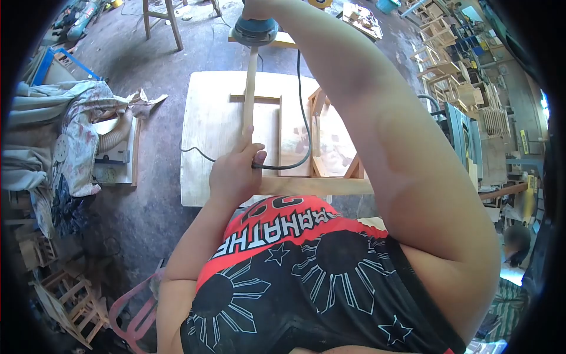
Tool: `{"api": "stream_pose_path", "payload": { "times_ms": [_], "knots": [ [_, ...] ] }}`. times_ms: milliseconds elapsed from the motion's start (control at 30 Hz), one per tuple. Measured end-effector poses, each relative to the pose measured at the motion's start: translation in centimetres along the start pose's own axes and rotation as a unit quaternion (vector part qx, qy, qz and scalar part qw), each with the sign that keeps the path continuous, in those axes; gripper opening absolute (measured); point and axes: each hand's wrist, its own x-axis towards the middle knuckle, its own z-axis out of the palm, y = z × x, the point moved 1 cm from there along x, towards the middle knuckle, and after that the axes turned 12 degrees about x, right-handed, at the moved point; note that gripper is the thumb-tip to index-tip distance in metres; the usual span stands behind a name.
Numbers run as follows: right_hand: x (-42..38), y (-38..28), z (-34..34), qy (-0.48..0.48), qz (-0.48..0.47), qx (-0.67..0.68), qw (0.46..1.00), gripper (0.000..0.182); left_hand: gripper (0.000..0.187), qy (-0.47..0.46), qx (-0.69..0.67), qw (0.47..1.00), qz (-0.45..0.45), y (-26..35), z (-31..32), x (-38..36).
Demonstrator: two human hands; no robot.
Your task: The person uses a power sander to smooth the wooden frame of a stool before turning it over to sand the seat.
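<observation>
My right hand reaches far forward, wrapped over the top of a blue-and-grey electric sander; the view's upper edge cuts part of it off. The sander's pad sits at the far end of a long wooden bar of a frame. At the near corner of that frame, my left hand is closed around the wood. A dark power cord loops down beside the left thumb. From the left hand, the frame's near bar runs to the right in front of my shirt.
Below the frame is a pale tabletop with other wooden frame parts on it. A cloth-draped machine stands left, a wooden stool further ahead. Stacked wooden chairs line the right, where another person shows at the edge.
</observation>
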Motion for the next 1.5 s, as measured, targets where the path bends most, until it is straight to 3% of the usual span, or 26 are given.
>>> {"api": "stream_pose_path", "payload": {
  "times_ms": [67, 167, 267, 367, 467, 567, 667, 800, 1033, 1200, 1500],
  "knots": [
    [-1.4, -0.1, -0.4, -0.018, -0.015, -0.006, 1.000, 0.036, 0.017, -0.014, 0.008, 1.000, -0.018, 0.6, -0.5, 0.0],
    [-2.3, 0.2, 0.2, -0.027, -0.007, 0.009, 1.000, 0.035, 0.018, 0.064, -0.009, 0.998, 0.023, 0.1, 0.1, -0.2],
    [-5.5, -1.2, -1.5, -0.044, -0.018, -0.016, 0.999, 0.032, 0.018, 0.063, -0.020, 0.997, 0.027, 0.1, 0.0, -0.4],
    [-7.8, -1.5, -2.0, -0.039, -0.014, 0.058, 0.997, 0.034, 0.018, 0.054, -0.026, 0.998, 0.019, 0.4, -0.2, -0.5],
    [-8.8, -1.8, -0.2, -0.072, -0.001, -0.010, 0.997, 0.063, 0.018, 0.056, -0.017, 0.998, 0.017, 0.2, 0.1, -0.8],
    [-10.6, -3.2, 0.1, -0.068, -0.056, -0.007, 0.996, 0.054, 0.018, 0.058, -0.017, 0.998, 0.022, 0.4, -0.3, -1.0],
    [-14.0, -5.9, -0.7, -0.103, -0.072, 0.013, 0.992, 0.048, 0.019, 0.137, 0.012, 0.988, 0.065, -0.1, 0.1, -1.1],
    [-18.5, -7.1, -0.4, -0.063, -0.132, 0.072, 0.987, 0.048, 0.026, 0.113, -0.036, 0.992, 0.051, -0.7, -0.3, -1.6],
    [-23.6, -8.2, 0.0, -0.082, -0.153, 0.131, 0.976, 0.037, 0.024, 0.184, -0.105, 0.975, 0.065, -1.5, -0.3, -3.5],
    [-20.9, -6.7, 0.0, -0.068, -0.132, 0.124, 0.981, 0.040, 0.027, 0.162, -0.114, 0.980, 0.034, -0.6, -0.4, -2.5],
    [-5.2, -0.9, 0.2, -0.015, 0.026, 0.065, 0.997, 0.054, 0.024, 0.097, -0.038, 0.995, 0.009, -0.9, 0.9, -0.8]
  ]
}}
